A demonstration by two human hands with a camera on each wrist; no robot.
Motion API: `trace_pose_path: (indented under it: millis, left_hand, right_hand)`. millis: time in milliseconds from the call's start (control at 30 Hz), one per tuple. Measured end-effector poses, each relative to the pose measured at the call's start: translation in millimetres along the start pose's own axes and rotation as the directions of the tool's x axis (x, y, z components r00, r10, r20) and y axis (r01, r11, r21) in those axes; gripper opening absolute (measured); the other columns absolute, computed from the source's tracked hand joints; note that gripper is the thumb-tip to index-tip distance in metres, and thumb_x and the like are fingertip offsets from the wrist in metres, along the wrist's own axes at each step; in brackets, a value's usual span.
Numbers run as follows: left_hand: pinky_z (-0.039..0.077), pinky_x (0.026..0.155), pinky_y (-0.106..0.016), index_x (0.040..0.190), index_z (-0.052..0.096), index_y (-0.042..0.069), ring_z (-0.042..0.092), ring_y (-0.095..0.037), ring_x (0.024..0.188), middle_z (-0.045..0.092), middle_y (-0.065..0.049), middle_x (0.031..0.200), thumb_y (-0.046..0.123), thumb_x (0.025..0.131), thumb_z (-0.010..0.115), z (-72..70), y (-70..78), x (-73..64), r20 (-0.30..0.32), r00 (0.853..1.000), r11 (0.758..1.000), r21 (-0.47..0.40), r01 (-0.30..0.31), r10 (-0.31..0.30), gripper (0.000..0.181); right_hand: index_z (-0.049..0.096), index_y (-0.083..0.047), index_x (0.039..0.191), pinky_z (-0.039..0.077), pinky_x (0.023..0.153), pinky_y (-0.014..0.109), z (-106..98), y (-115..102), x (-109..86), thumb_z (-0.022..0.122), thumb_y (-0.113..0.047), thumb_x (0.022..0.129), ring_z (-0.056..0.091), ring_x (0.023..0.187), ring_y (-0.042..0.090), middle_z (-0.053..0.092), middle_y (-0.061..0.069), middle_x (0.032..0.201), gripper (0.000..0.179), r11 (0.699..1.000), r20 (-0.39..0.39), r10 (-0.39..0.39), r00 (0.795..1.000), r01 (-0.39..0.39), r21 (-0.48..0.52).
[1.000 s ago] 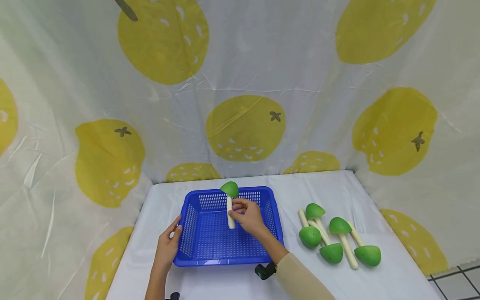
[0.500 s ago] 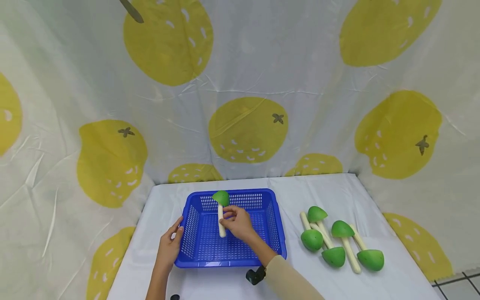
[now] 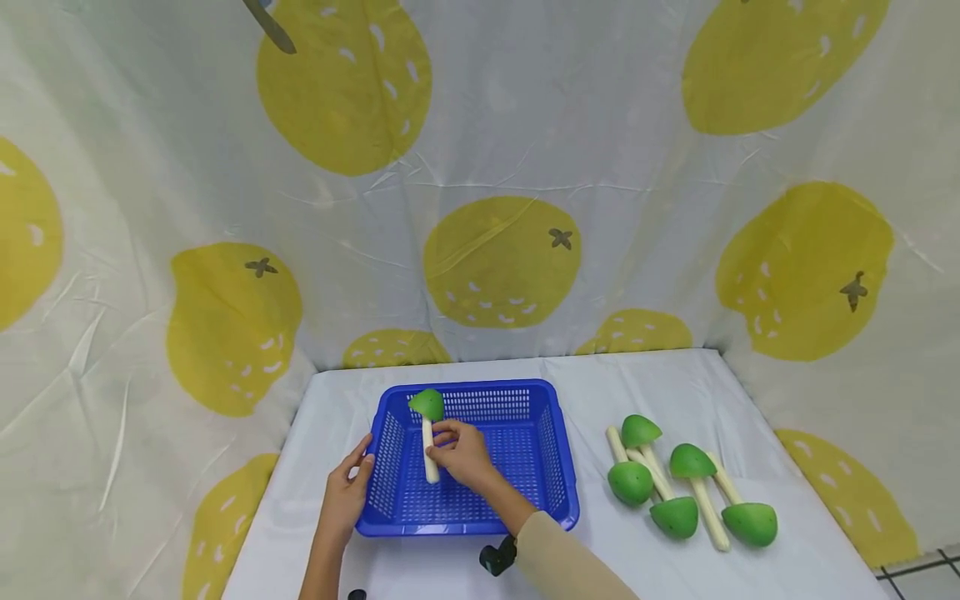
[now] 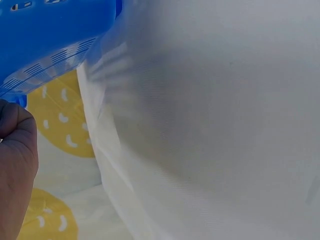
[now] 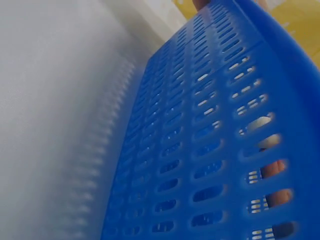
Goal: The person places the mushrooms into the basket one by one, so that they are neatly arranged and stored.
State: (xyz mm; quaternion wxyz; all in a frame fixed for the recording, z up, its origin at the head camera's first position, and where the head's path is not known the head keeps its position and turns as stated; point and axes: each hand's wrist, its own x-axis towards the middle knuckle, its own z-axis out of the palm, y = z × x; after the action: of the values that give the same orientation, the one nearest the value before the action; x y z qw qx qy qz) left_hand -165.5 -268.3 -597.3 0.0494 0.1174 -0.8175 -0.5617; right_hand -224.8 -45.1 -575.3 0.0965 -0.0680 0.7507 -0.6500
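Pinching a green-capped mushroom (image 3: 428,407) by its stem (image 3: 431,468), the right hand (image 3: 462,455) is over the blue basket (image 3: 465,528); the left hand (image 3: 347,492) grips the basket's left side.

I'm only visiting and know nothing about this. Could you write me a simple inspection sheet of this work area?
Surface: white cloth with some creases.
Job's things: a blue basket; a held mushroom, green-capped with a pale stem; five similar mushrooms lying in a cluster to the basket's right, some overlapping.
Clutter: nothing seen.
Hands: the left hand touches the basket's left rim; the right hand pinches the held mushroom by its stem over the basket; whether that mushroom touches the basket is unclear.
Cables: nothing seen.
Surroundings: pale curtain printed with yellow fruit; tiles at the lower right corner.
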Motion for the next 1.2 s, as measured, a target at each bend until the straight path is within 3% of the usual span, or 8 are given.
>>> trace_pose_path:
  millis: [267, 500, 767, 967, 1200]
  left_hand:
    - [0.053, 0.07, -0.025, 0.154, 0.051, 0.019, 0.064, -0.019, 0.084, 0.056, -0.014, 0.115, 0.038, 0.108, 0.054, 0.4, -1.0, -0.5, -0.025, 1.0, 1.0, 0.01, -0.007, 0.007, 0.05]
    - [0.054, 0.075, -0.025, 0.155, 0.048, 0.021, 0.064, -0.022, 0.091, 0.055, -0.014, 0.119, 0.039, 0.108, 0.053, -1.3, 3.0, -3.3, -0.003, 1.0, 1.0, 0.021, 0.013, -0.013, 0.051]
    - [0.054, 0.073, -0.025, 0.155, 0.049, 0.021, 0.063, -0.021, 0.088, 0.054, -0.015, 0.119, 0.038, 0.107, 0.055, 0.3, 4.9, -3.4, -0.005, 1.0, 1.0, -0.011, 0.024, -0.024, 0.051]
    - [0.054, 0.074, -0.024, 0.156, 0.048, 0.023, 0.064, -0.022, 0.09, 0.054, -0.015, 0.12, 0.039, 0.107, 0.054, 0.4, 3.2, -3.3, -0.012, 0.999, 0.999, 0.003, 0.032, -0.032, 0.052]
    - [0.052, 0.075, -0.024, 0.155, 0.048, 0.026, 0.061, -0.023, 0.092, 0.053, -0.013, 0.121, 0.037, 0.107, 0.055, 0.6, 3.2, -2.1, -0.011, 0.999, 0.999, 0.001, 0.048, -0.048, 0.049]
  right_hand:
    - [0.071, -0.002, 0.121, 0.06, 0.067, 0.031, 6.3, 6.3, 3.7, 0.08, -0.002, 0.086, 0.07, 0.077, 0.016, 0.071, 0.009, 0.098, 0.036, 0.999, -0.013, 0.04, 0.999, -0.041, -0.023]
    - [0.071, -0.003, 0.121, 0.061, 0.068, 0.031, 6.9, 14.6, 7.0, 0.079, -0.001, 0.085, 0.072, 0.079, 0.018, 0.071, 0.009, 0.098, 0.037, 0.996, -0.03, 0.076, 0.997, -0.077, -0.039]
    - [0.071, -0.002, 0.117, 0.06, 0.066, 0.03, 6.5, 19.4, 10.3, 0.081, 0.0, 0.082, 0.07, 0.075, 0.017, 0.072, 0.009, 0.094, 0.036, 0.993, -0.041, 0.072, 0.997, -0.075, -0.094]
    - [0.068, 0.001, 0.12, 0.06, 0.062, 0.029, 8.8, 19.7, 6.5, 0.081, 0.0, 0.083, 0.071, 0.068, 0.017, 0.071, 0.008, 0.092, 0.04, 0.987, 0.011, 0.127, 0.992, -0.125, -0.098]
    - [0.065, 0.004, 0.115, 0.061, 0.062, 0.036, 11.4, 24.0, 4.2, 0.079, 0.004, 0.082, 0.073, 0.068, 0.024, 0.071, 0.012, 0.088, 0.036, 0.987, 0.055, 0.157, 0.986, -0.156, -0.032]
